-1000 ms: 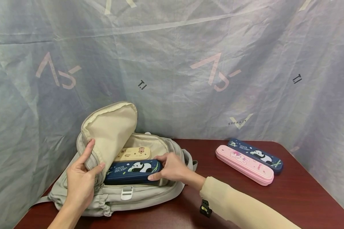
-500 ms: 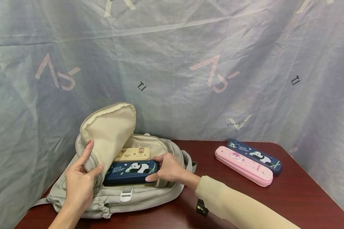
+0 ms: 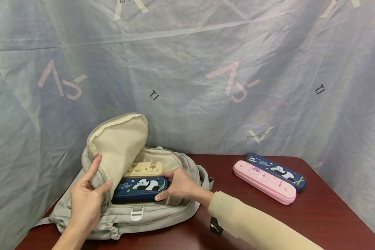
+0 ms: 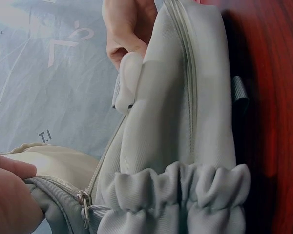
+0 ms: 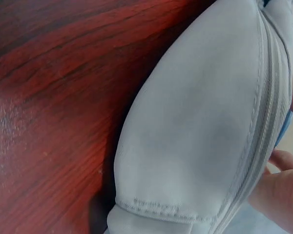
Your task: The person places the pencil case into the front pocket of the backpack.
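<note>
A light grey backpack [image 3: 156, 222] lies on its back on the table, its front unzipped. My left hand [image 3: 85, 199] pinches the edge of the cream-lined flap [image 3: 125, 139] and holds it raised; part of this grip shows in the left wrist view. Inside the backpack is a navy pencil case [image 3: 140, 189] with a panda print, its left end hidden behind the flap. My right hand [image 3: 181, 184] grips the right end of that case, thumb at the front. Behind it lies a yellow pencil case [image 3: 147, 168] with small bear prints, partly covered by the flap.
On the right of the dark red table [image 3: 218, 180] a pink pencil case [image 3: 264, 182] with a rabbit lies against another navy panda pencil case [image 3: 278, 172]. A grey printed sheet [image 3: 187, 76] hangs behind and at the sides. A strap loop [image 3: 206, 177] sticks out at the backpack's right.
My right hand has slid the navy panda case a little leftward, deeper under the flap. The left hand still holds the flap up, and the view has shifted slightly.
</note>
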`<state>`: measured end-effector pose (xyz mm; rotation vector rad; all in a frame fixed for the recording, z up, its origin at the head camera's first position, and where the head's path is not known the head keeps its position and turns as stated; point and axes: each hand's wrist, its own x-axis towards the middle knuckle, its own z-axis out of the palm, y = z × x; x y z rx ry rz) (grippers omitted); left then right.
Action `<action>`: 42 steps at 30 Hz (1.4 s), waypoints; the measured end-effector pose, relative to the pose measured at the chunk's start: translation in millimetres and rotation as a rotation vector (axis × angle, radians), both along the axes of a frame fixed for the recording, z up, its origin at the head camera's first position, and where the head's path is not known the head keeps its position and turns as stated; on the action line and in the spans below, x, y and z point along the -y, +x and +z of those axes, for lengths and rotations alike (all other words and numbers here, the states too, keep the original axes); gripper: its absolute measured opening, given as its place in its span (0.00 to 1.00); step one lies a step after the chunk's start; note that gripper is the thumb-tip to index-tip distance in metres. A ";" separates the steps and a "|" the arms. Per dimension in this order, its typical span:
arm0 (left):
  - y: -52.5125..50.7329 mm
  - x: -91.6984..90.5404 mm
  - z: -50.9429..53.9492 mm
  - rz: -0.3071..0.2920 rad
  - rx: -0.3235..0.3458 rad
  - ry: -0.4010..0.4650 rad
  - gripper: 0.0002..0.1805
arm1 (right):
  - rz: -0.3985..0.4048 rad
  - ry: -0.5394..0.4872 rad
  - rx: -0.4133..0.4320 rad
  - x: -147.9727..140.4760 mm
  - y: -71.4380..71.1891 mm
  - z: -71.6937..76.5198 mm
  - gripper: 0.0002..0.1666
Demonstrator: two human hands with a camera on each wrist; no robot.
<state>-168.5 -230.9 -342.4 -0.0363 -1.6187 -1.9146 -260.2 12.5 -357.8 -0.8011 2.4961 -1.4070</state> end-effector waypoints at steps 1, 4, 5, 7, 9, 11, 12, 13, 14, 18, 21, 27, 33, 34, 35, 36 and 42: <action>0.0 -0.1 0.0 0.000 0.001 -0.001 0.46 | -0.002 0.010 0.002 -0.6 -0.5 0.3 0.41; 0.0 -0.1 0.3 0.001 -0.001 0.002 0.46 | -0.002 0.044 0.000 -2.4 -3.0 0.5 0.42; -0.1 -0.1 0.4 0.001 -0.002 0.003 0.46 | -0.002 0.058 0.000 -2.9 -3.8 0.5 0.42; -0.4 0.0 0.7 0.001 0.000 0.001 0.45 | 0.002 0.079 -0.006 -3.3 -6.1 -0.2 0.42; -0.5 0.1 1.0 -0.001 0.002 0.002 0.45 | 0.007 0.093 -0.009 -3.1 -8.0 -1.5 0.42; -0.5 0.2 1.0 -0.005 0.004 0.002 0.45 | 0.010 0.106 -0.021 -2.3 -10.1 -3.0 0.42; -0.4 0.3 1.1 -0.004 0.007 0.000 0.45 | 0.011 0.111 -0.027 -1.8 -11.3 -4.0 0.42; -0.2 0.3 1.1 -0.004 0.009 -0.002 0.45 | 0.013 0.115 -0.031 -1.4 -12.1 -4.7 0.42; -0.2 0.2 1.1 -0.005 0.011 -0.003 0.45 | 0.014 0.119 -0.036 -0.9 -13.0 -5.3 0.42; 0.0 -0.1 1.1 0.001 0.021 -0.014 0.45 | 0.005 0.135 -0.047 -0.3 -15.3 -6.4 0.44; 0.1 -0.2 0.9 0.002 0.020 -0.007 0.45 | 0.012 0.135 -0.047 -1.2 -16.0 -6.0 0.45; -0.1 -0.1 0.8 -0.007 0.008 0.010 0.45 | 0.080 0.030 0.025 -6.5 -17.4 -6.9 0.43; 0.4 0.4 1.4 -0.014 0.015 0.020 0.45 | 0.113 -0.038 0.063 -10.2 -17.7 -8.6 0.41; 0.6 0.5 1.4 -0.014 0.017 0.018 0.45 | 0.107 -0.032 0.057 -10.1 -17.6 -8.5 0.41; 0.7 0.5 1.5 -0.014 0.018 0.017 0.45 | 0.101 -0.026 0.053 -9.8 -17.6 -8.4 0.41; 0.9 0.5 1.5 -0.015 0.016 0.016 0.45 | 0.092 -0.016 0.048 -9.2 -17.5 -8.3 0.41; 1.0 -0.2 1.5 -0.016 0.008 0.014 0.46 | 0.035 0.063 -0.015 -4.3 -16.5 -7.2 0.39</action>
